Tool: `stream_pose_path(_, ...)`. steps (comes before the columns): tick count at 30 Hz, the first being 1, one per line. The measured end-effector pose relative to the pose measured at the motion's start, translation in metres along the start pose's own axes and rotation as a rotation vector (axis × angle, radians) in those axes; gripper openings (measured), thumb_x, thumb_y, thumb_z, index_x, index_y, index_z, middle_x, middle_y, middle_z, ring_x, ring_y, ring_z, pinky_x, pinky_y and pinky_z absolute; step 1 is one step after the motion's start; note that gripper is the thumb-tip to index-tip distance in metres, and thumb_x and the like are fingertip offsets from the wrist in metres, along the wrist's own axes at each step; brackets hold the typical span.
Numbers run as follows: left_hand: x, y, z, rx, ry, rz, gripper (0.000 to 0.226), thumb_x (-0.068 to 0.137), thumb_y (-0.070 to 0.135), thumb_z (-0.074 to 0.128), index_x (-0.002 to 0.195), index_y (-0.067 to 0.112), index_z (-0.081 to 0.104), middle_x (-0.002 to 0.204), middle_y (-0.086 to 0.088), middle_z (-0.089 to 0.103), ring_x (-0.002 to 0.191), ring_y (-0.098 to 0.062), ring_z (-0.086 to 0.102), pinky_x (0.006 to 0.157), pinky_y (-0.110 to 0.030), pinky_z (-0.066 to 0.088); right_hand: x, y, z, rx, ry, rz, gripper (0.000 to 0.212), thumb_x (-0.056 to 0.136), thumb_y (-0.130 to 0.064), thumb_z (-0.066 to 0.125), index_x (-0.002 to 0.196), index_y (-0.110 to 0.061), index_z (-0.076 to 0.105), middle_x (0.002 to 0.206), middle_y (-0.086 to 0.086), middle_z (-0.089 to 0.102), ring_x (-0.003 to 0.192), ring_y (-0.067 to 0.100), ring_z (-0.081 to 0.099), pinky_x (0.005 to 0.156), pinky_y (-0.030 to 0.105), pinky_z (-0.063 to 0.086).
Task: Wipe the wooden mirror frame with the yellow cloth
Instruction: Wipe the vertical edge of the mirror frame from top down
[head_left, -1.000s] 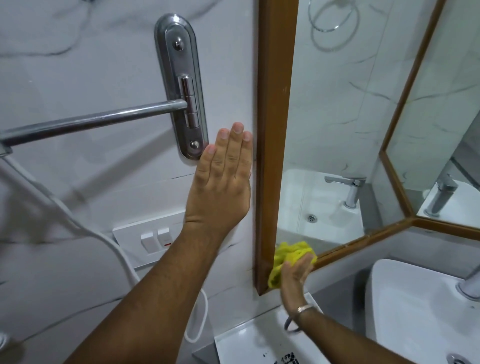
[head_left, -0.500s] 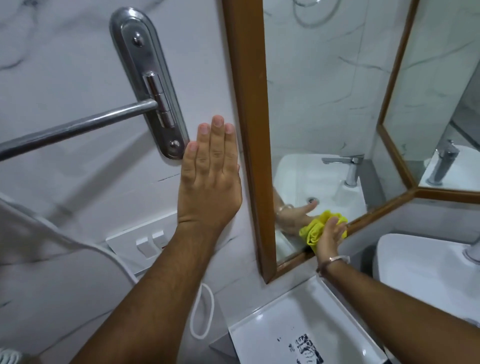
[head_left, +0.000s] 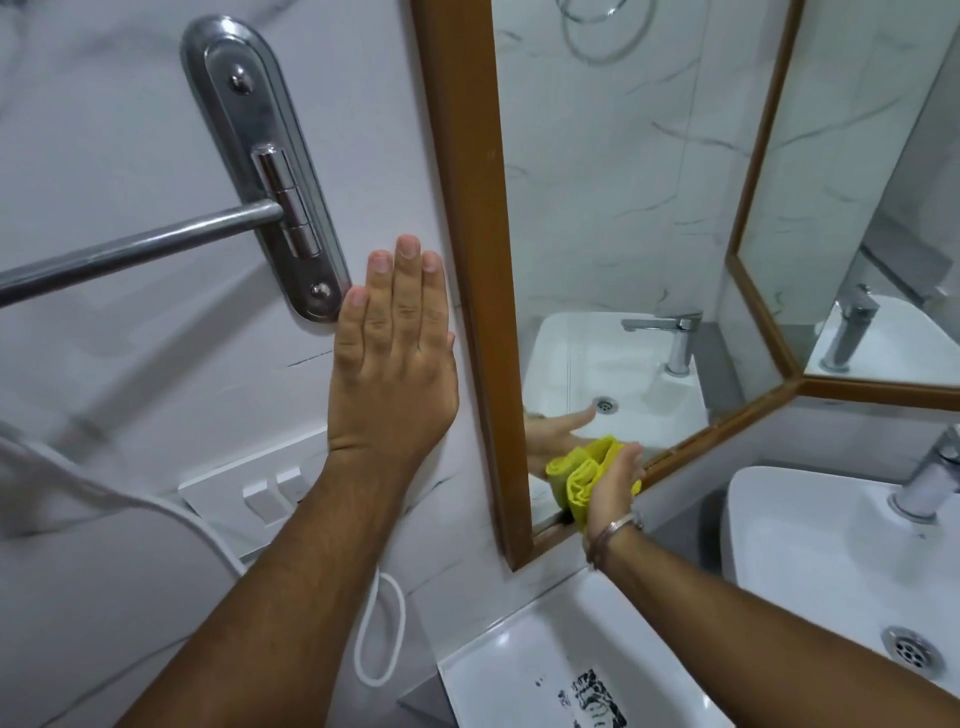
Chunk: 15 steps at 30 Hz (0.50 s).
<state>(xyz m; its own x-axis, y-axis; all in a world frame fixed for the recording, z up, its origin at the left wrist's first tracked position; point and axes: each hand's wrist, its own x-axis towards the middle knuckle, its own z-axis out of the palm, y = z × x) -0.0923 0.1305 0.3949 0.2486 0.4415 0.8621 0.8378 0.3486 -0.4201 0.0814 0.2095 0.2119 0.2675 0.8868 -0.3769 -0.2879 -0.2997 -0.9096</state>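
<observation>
Half the yellow cloth (head_left: 582, 480) hides behind the right hand (head_left: 613, 486) against the frame (head_left: 675, 460).

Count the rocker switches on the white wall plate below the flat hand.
2: left switch and right switch, side by side on the plate; the forearm may hide others.

Bathroom: washbasin (head_left: 810, 551), tap (head_left: 930, 480), marble wall tiles (head_left: 104, 130).

White marble-veined wall (head_left: 130, 130); chrome towel bar (head_left: 135, 247); white switch plate (head_left: 260, 491); white basin (head_left: 810, 545), chrome tap (head_left: 930, 480).
</observation>
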Motion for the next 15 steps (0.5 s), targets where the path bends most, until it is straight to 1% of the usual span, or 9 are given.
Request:
stream_pose_path(2,0.0,0.001,0.001,-0.004,0.006,-0.005,0.066,0.105,0.031,0.03,0.158,0.001,0.004,0.164,-0.02,0.011,0.151,-0.034,0.007,0.122,-0.043,-0.005,-0.022,0.004,0.006,0.002,-0.048,0.001,0.09,0.077,-0.087,0.014,0.149,-0.034,0.018,0.16,-0.004,0.013,0.149,0.023,0.011,0.108,0.035,0.025)
stream_pose_path(3,0.0,0.002,0.002,-0.007,0.012,-0.007,0.066,0.105,0.03,0.03,0.158,0.001,0.006,0.164,-0.02,0.013,0.152,-0.033,0.004,0.122,-0.043,-0.004,-0.038,0.015,0.01,-0.006,-0.145,0.003,0.102,0.065,-0.096,0.015,0.146,-0.036,0.025,0.155,-0.004,0.026,0.146,0.023,0.02,0.09,0.025,0.027)
stream_pose_path(4,-0.001,0.002,0.003,-0.004,0.021,-0.009,0.065,0.105,0.03,0.031,0.158,0.001,0.007,0.164,-0.02,0.014,0.152,-0.032,0.001,0.122,-0.044,-0.003,-0.054,0.028,0.013,0.016,-0.256,0.01,0.11,0.058,-0.1,0.019,0.145,-0.035,0.032,0.147,-0.006,0.039,0.139,0.02,0.032,0.084,0.023,0.026)
stream_pose_path(5,0.0,0.002,0.004,0.001,0.028,-0.011,0.065,0.105,0.03,0.031,0.158,0.0,0.007,0.164,-0.021,0.013,0.151,-0.031,-0.001,0.123,-0.044,-0.003,-0.067,0.04,0.013,0.052,-0.376,0.033,0.106,0.061,-0.099,0.023,0.144,-0.035,0.036,0.144,-0.005,0.045,0.134,0.018,0.038,0.092,0.032,0.038)
stream_pose_path(6,0.0,0.001,0.005,0.004,0.027,-0.011,0.065,0.105,0.03,0.03,0.158,0.0,0.007,0.164,-0.021,0.012,0.151,-0.031,-0.003,0.123,-0.044,-0.004,-0.078,0.046,0.012,0.073,-0.472,0.055,0.095,0.069,-0.094,0.024,0.144,-0.037,0.036,0.15,-0.004,0.041,0.137,0.018,0.036,0.108,0.047,0.036)
stream_pose_path(8,0.0,0.001,0.003,0.0,0.023,-0.012,0.065,0.106,0.03,0.03,0.158,0.0,0.007,0.164,-0.021,0.012,0.151,-0.031,-0.002,0.123,-0.044,-0.004,-0.076,0.043,0.006,-0.05,-0.52,0.041,0.087,0.074,-0.091,0.015,0.144,-0.041,0.028,0.16,-0.001,0.023,0.144,0.015,0.025,0.122,0.048,0.015)
stream_pose_path(11,0.0,0.001,0.001,0.003,0.015,-0.005,0.064,0.106,0.031,0.029,0.158,0.0,0.007,0.163,-0.021,0.016,0.15,-0.031,0.0,0.122,-0.044,-0.002,-0.023,0.008,-0.006,-0.171,-0.296,-0.012,0.127,0.055,-0.099,0.006,0.154,-0.02,0.014,0.163,0.007,0.012,0.149,0.025,0.016,0.122,0.048,0.014)
stream_pose_path(13,0.0,0.001,-0.001,0.0,-0.003,-0.002,0.064,0.106,0.031,0.028,0.158,0.0,0.007,0.164,-0.021,0.014,0.15,-0.032,-0.001,0.123,-0.044,-0.001,0.029,-0.025,-0.024,-0.097,-0.088,0.055,0.109,0.073,-0.089,0.01,0.154,-0.016,0.006,0.164,0.009,0.007,0.149,0.028,0.016,0.121,0.05,0.016)
stream_pose_path(15,0.001,0.001,-0.003,0.007,-0.011,0.0,0.064,0.106,0.031,0.029,0.158,-0.001,0.008,0.163,-0.022,0.013,0.149,-0.033,-0.001,0.122,-0.045,0.002,0.064,-0.052,-0.045,-0.045,-0.022,0.087,0.09,0.087,-0.076,0.012,0.154,-0.016,0.008,0.163,0.008,0.009,0.149,0.027,0.015,0.121,0.051,0.015)
